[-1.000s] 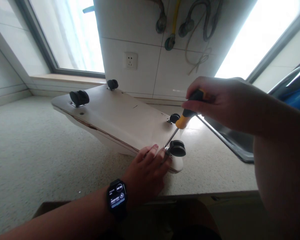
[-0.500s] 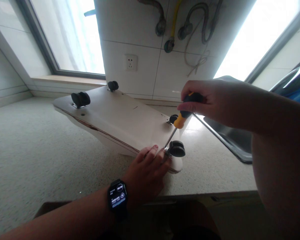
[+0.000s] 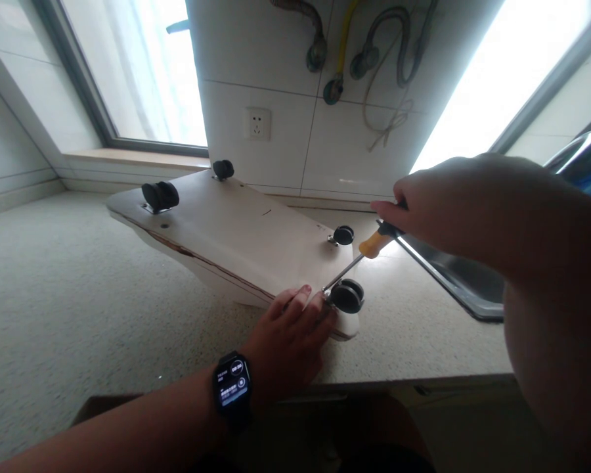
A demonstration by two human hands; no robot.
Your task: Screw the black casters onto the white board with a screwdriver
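Note:
A white cabinet-like piece (image 3: pixel 236 230) lies on the counter with its caster-bearing face up. My right hand (image 3: pixel 423 203) is closed around the handle of a yellow-and-black screwdriver (image 3: pixel 374 244). The slanted shaft runs down to the metal mount of the nearest black caster (image 3: pixel 347 295), and its tip meets a small screw there. Beside that mount my left hand (image 3: pixel 293 335) rests over the piece's near edge, fingers apart on the white surface, fingertips touching near the caster's base. Its thumb is hard to make out.
More black casters stand on the same face: one at the right (image 3: pixel 343 235), one at the far corner (image 3: pixel 223 169) and one at the left (image 3: pixel 160 196). A steel sink (image 3: pixel 467 282) is set into the speckled counter (image 3: pixel 69 289). Pipes and a socket (image 3: pixel 259 123) are on the wall behind.
My right hand has moved right, and the screwdriver leans over further that way, its tip still by the caster mount. My left hand stays where it was.

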